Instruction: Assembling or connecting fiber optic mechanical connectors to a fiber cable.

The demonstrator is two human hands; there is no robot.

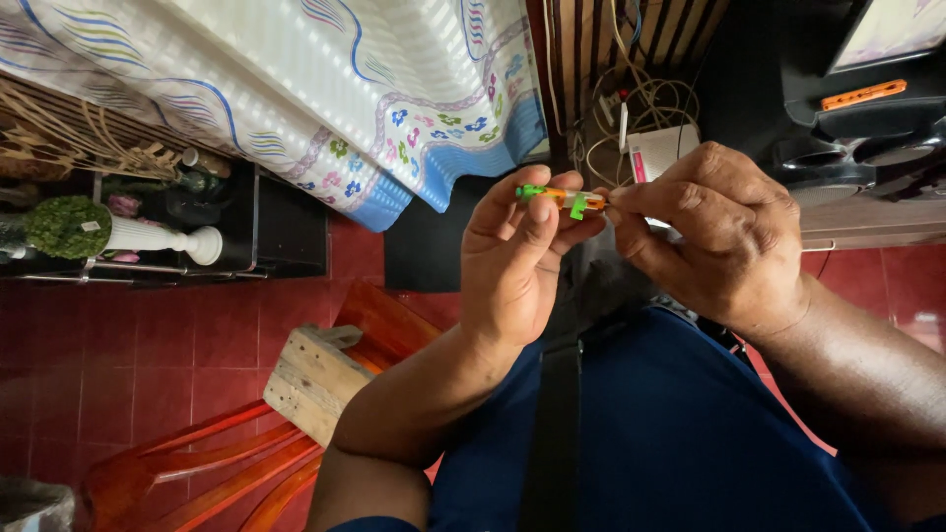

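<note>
Head view, left hand (512, 266) gripping small orange-green tube (564, 200), right hand (714, 236) apparently pinching its tip.

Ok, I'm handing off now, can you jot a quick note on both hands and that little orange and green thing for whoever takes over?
Left hand: fingers closed round the small orange and green tool, held level in front of the chest.
Right hand: fingertips pinched at the tool's right end; what they grip there is too small to tell.
Done: tool is up and in both hands.
Left: the fiddling at its tip looks unfinished.
Nearby: red plastic chair with a wooden block, below left.
</note>
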